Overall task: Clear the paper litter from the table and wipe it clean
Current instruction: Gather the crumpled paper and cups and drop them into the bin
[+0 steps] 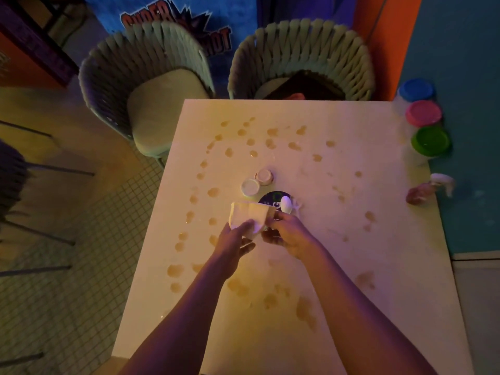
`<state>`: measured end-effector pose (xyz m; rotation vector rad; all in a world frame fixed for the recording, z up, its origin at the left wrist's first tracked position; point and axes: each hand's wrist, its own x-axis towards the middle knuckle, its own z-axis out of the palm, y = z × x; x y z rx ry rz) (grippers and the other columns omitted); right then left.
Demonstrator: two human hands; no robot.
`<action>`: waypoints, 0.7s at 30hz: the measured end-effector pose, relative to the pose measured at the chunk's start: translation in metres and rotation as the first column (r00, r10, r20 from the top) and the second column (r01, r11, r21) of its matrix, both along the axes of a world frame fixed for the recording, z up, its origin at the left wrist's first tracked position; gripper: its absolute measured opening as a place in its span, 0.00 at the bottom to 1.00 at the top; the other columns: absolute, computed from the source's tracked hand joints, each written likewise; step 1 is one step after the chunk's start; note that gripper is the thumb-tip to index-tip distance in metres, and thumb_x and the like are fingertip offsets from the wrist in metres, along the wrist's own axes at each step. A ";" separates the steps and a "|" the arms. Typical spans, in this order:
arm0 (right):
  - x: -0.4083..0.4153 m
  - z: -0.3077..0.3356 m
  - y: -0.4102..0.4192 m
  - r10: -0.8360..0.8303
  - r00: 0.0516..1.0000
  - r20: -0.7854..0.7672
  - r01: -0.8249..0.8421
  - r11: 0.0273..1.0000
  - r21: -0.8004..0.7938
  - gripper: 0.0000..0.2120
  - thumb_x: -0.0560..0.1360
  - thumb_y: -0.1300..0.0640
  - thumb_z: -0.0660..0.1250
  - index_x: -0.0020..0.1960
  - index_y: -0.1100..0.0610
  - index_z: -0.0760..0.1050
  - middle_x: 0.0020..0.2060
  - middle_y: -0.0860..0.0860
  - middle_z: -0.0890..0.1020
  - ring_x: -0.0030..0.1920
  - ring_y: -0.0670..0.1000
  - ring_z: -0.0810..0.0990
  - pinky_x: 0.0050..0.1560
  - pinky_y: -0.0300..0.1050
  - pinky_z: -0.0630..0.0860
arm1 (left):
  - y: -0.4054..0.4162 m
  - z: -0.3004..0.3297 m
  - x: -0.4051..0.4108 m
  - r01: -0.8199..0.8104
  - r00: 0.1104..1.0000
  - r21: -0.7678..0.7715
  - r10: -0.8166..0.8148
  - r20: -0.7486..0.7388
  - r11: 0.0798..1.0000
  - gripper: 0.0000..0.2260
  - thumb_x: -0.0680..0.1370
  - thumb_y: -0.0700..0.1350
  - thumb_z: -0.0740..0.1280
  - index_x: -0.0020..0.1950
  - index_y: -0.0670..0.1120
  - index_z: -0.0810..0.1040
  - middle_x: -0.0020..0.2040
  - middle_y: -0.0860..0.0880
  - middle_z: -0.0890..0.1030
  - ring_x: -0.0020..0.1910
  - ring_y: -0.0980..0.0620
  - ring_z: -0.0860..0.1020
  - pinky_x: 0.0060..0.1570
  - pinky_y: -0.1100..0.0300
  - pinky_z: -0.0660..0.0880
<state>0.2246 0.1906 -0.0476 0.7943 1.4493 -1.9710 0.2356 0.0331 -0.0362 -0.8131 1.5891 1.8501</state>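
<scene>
1. left hand point(234, 240) and right hand point(288, 235) together pinch a folded paper point(250, 215) above mid-table.
2. white table point(378, 239) dotted with amber spills point(272, 132).
3. two small cups point(257, 182) sit just beyond the paper.

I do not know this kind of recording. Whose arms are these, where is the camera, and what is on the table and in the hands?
There is one picture, from a camera worn on a person's head, looking down. No machine is there: the arms are the person's own. The left hand holds a paper, and the right hand touches its edge. The white table is covered with brownish spots. Near its middle stand two small cups, a dark round disc and a white spoon. At the right edge stand three tubs with coloured lids and a spray bottle.
</scene>
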 end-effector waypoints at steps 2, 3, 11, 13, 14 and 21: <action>-0.001 0.001 -0.004 0.045 0.999 -0.009 -0.045 0.999 0.006 0.13 0.79 0.66 0.63 0.61 0.58 0.79 0.48 0.57 0.83 0.45 0.54 0.82 0.42 0.45 0.81 | -0.002 0.001 0.000 0.016 0.999 0.052 -0.017 0.028 0.999 0.16 0.79 0.46 0.69 0.66 0.49 0.73 0.57 0.45 0.81 0.53 0.44 0.79 0.61 0.45 0.77; -0.002 0.002 -0.005 0.070 0.997 -0.014 -0.069 0.997 0.016 0.13 0.79 0.66 0.64 0.61 0.58 0.79 0.49 0.57 0.84 0.46 0.55 0.82 0.44 0.47 0.81 | -0.004 0.000 0.000 0.012 1.000 0.068 -0.013 0.022 0.998 0.16 0.79 0.45 0.70 0.66 0.48 0.74 0.58 0.44 0.81 0.54 0.43 0.79 0.60 0.45 0.78; -0.037 -0.006 -0.021 0.039 0.999 -0.033 -0.023 0.926 0.376 0.13 0.75 0.64 0.61 0.56 0.56 0.78 0.44 0.58 0.83 0.39 0.55 0.81 0.44 0.50 0.81 | -0.032 -0.009 -0.017 -0.046 0.998 0.100 0.050 -0.035 0.994 0.18 0.77 0.41 0.70 0.66 0.44 0.74 0.58 0.41 0.81 0.54 0.43 0.80 0.56 0.49 0.81; -0.048 -0.006 -0.023 0.136 0.986 -0.101 -0.052 0.808 0.587 0.16 0.75 0.62 0.61 0.60 0.54 0.76 0.49 0.55 0.81 0.47 0.56 0.81 0.48 0.50 0.78 | -0.041 -0.011 -0.020 -0.019 0.999 0.083 0.023 -0.039 0.996 0.19 0.75 0.42 0.71 0.66 0.46 0.75 0.60 0.41 0.81 0.55 0.44 0.81 0.55 0.50 0.81; -0.054 -0.005 -0.026 0.218 0.969 -0.115 -0.086 0.738 0.669 0.17 0.75 0.60 0.62 0.62 0.53 0.74 0.53 0.54 0.78 0.49 0.55 0.78 0.49 0.48 0.76 | -0.047 -0.014 -0.021 -0.009 0.999 0.067 0.012 -0.042 0.998 0.17 0.76 0.42 0.71 0.65 0.47 0.75 0.59 0.42 0.82 0.55 0.45 0.81 0.54 0.51 0.81; -0.095 -0.009 -0.052 0.537 0.840 -0.073 -0.180 0.405 0.897 0.25 0.74 0.49 0.66 0.70 0.47 0.66 0.66 0.52 0.66 0.61 0.58 0.75 0.50 0.50 0.78 | -0.073 -0.028 -0.033 -0.010 0.999 -0.059 0.008 -0.032 0.998 0.15 0.77 0.43 0.71 0.63 0.48 0.74 0.59 0.44 0.82 0.55 0.46 0.82 0.48 0.54 0.81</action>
